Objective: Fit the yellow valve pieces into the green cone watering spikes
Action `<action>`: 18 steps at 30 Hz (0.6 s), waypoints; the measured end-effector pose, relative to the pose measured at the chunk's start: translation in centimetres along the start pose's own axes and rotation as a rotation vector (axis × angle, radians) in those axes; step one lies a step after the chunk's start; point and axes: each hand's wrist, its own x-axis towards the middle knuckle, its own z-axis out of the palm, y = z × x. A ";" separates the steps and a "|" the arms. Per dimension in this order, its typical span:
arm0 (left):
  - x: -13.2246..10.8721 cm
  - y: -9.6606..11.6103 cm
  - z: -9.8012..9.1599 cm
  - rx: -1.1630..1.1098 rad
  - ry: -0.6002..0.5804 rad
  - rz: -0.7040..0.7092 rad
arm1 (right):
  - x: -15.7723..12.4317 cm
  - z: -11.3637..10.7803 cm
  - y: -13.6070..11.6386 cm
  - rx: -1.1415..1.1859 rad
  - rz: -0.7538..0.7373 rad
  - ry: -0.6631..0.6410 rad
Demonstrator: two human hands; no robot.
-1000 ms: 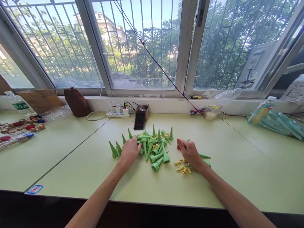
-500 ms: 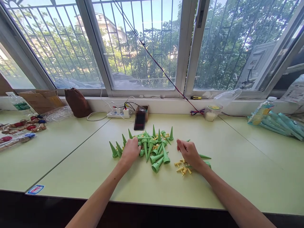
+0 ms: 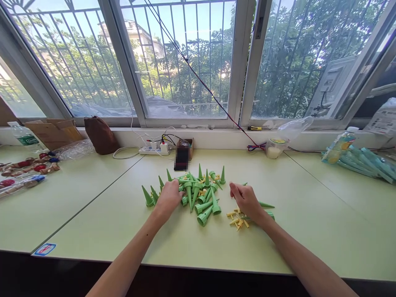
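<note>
A heap of green plastic cone spikes (image 3: 198, 194) lies in the middle of the pale green table (image 3: 123, 222), with small yellow pieces mixed in. My left hand (image 3: 169, 197) rests on the heap's left side, fingers curled over the cones; what they grip is hidden. My right hand (image 3: 246, 199) sits just right of the heap with its fingers pinched together, above a small cluster of yellow pieces (image 3: 237, 219). Two green cones (image 3: 266, 205) poke out from behind the right hand. Three cones (image 3: 150, 194) stand upright left of my left hand.
A power strip (image 3: 154, 148) with cables and a small dark box (image 3: 182, 156) stand behind the heap by the window sill. A brown pouch (image 3: 100, 134), cardboard and packaged toys (image 3: 24, 169) lie at left. A jar (image 3: 274, 147) and teal packages (image 3: 361, 159) lie at right.
Almost nothing differs. Both hands stay on the same spots by the heap; the view has shifted very slightly.
</note>
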 end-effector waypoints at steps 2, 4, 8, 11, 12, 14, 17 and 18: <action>0.0 0.3 -0.4 -0.008 0.009 0.030 | 0.0 0.0 0.0 0.002 0.002 -0.002; 0.2 0.7 -0.8 -0.026 0.018 0.084 | 0.0 0.0 0.0 0.004 0.004 -0.005; 1.2 1.3 -1.1 -0.055 0.006 0.159 | 0.1 -0.1 0.0 -0.001 0.003 -0.005; 1.9 1.3 -0.8 -0.068 -0.045 0.171 | 0.1 0.0 0.0 -0.001 0.000 -0.002; 2.1 1.2 -0.7 -0.070 -0.057 0.169 | 0.1 0.0 0.0 0.002 0.000 -0.003; 2.3 1.1 -0.6 -0.070 -0.068 0.158 | 0.0 0.0 0.0 0.006 0.001 -0.004; 2.2 0.9 -0.6 -0.065 -0.067 0.147 | 0.0 0.0 -0.1 0.004 -0.003 0.002; 2.2 0.9 -0.7 -0.063 -0.063 0.145 | 0.0 0.0 -0.1 0.001 -0.006 0.003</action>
